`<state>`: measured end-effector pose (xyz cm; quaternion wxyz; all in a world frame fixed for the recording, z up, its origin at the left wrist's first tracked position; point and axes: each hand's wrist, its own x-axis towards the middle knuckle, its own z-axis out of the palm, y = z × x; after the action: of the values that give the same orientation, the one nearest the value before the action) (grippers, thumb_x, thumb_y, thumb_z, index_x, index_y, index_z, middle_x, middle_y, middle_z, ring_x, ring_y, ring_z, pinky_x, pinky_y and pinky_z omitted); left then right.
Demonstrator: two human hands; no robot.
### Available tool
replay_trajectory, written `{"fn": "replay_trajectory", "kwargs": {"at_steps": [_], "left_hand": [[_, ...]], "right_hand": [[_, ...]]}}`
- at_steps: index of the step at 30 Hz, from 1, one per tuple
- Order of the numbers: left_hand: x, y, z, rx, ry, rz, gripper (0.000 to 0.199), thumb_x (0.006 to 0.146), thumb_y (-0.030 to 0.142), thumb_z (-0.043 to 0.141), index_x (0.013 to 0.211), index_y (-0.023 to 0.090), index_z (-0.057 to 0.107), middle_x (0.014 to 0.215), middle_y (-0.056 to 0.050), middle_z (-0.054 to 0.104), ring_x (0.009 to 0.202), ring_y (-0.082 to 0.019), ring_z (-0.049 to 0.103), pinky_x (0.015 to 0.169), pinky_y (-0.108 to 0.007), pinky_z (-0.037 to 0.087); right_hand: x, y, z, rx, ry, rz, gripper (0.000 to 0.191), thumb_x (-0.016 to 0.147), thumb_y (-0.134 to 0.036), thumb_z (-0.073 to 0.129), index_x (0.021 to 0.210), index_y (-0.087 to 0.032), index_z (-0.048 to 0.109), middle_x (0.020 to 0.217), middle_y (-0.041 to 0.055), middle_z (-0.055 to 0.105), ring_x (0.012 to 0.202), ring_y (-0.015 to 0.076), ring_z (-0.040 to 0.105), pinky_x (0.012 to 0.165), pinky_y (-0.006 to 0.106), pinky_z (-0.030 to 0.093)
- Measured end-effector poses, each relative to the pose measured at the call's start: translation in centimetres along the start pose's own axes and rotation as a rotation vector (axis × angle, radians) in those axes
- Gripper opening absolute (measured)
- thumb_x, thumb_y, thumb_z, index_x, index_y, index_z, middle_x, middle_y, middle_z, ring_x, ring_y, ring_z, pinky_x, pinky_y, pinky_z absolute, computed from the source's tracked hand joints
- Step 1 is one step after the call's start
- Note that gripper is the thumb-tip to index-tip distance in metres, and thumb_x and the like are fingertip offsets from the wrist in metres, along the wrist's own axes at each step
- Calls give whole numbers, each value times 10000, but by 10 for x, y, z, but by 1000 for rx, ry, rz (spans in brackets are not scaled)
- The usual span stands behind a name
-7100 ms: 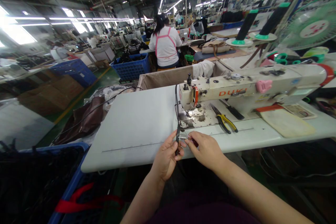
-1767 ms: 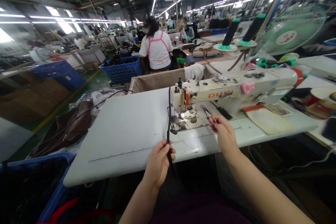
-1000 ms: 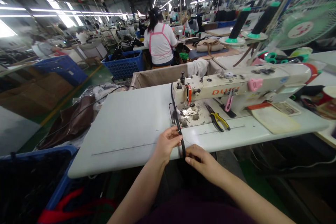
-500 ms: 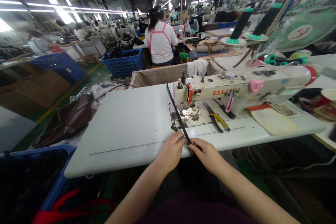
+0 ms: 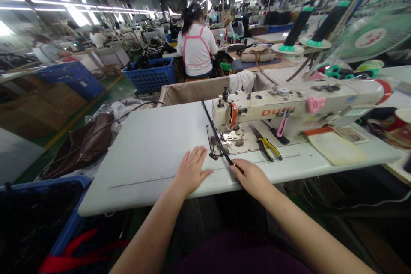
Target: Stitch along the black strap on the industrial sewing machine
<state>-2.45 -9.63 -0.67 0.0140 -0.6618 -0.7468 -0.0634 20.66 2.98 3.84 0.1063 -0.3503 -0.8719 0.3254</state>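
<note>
A long, narrow black strip (image 5: 212, 123) runs across the left end of the sewing machine (image 5: 263, 105), passing left of its needle area. My right hand (image 5: 252, 176) is closed on the strip's near end, close to the table's front edge. Flat on the white sewing table (image 5: 150, 137) lies my left hand (image 5: 192, 170), open with its fingers stretched out, apart from the strip. Yellow-and-black pliers (image 5: 268, 145) rest on the machine bed, to the right of the needle plate (image 5: 231, 135).
Thread cones (image 5: 296, 30) stand behind the machine, beside a green fan (image 5: 369, 36). A yellowish pad (image 5: 335, 145) lies at the table's right. Blue crates (image 5: 81, 182) stand at the lower left. Beyond a cloth-lined bin (image 5: 189, 90), a co-worker (image 5: 197, 49) sits facing away.
My left hand has come off the strip and moved left, opening flat on the table. My right hand keeps the strip's near end, slightly farther up and to the right.
</note>
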Motion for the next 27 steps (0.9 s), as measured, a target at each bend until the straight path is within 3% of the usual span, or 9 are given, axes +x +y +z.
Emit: {"fn": "replay_trajectory", "kwargs": {"at_steps": [3,5,7,10,12,20,24,27], "left_hand": [[11,-11,3,28,44,-265,748,1063,582,472,1652,132,372,1696,-226,393,1598,-407,333,1280,-644,277],[17,-4,5,12,116,-324,806,1039,602,518,1620,57,398,1669,-296,398,1589,-450,331,1273,-655,282],[21,12,6,-50,163,-189,816,1031,603,540,1620,59,389,1681,-283,386,1605,-428,304,1285,-622,289],[25,36,6,-138,130,131,746,1047,601,518,1640,171,383,1708,-169,402,1627,-341,287,1316,-572,259],[26,45,6,-158,99,184,743,1048,618,506,1644,191,381,1707,-147,411,1623,-323,301,1321,-561,252],[34,28,10,-112,104,-69,754,1052,582,513,1636,123,384,1702,-190,401,1600,-357,346,1304,-582,286],[39,26,11,-77,126,-218,758,1042,569,537,1588,52,442,1671,-265,415,1589,-416,348,1292,-606,293],[46,28,12,-86,170,-247,800,1029,583,550,1588,24,424,1676,-295,386,1600,-437,312,1293,-608,289]], "right_hand": [[0,-1,1,-21,7,2,359,1037,-316,478,1251,-179,731,1264,164,770,1187,317,712,1056,450,533],[1,-3,0,-29,12,0,360,1044,-315,477,1266,-183,728,1272,152,771,1193,306,711,1058,437,534],[2,-4,0,-37,15,3,351,1047,-309,480,1264,-189,729,1266,142,774,1186,294,713,1055,423,534],[4,-5,-1,-51,18,22,336,1045,-287,479,1238,-187,736,1250,141,779,1171,289,715,1043,415,533],[5,-5,-2,-58,14,39,329,1042,-275,478,1216,-184,742,1230,143,785,1152,292,721,1023,410,535],[4,-4,-3,-55,-31,88,362,1041,-268,489,1302,-148,710,1207,153,798,1125,287,738,993,369,525],[4,-3,-1,-49,-38,100,368,1040,-267,485,1311,-158,708,1215,153,798,1132,288,735,995,374,519],[4,-3,0,-46,-38,110,374,1034,-268,487,1315,-158,709,1228,163,794,1133,298,734,989,383,519]]}}
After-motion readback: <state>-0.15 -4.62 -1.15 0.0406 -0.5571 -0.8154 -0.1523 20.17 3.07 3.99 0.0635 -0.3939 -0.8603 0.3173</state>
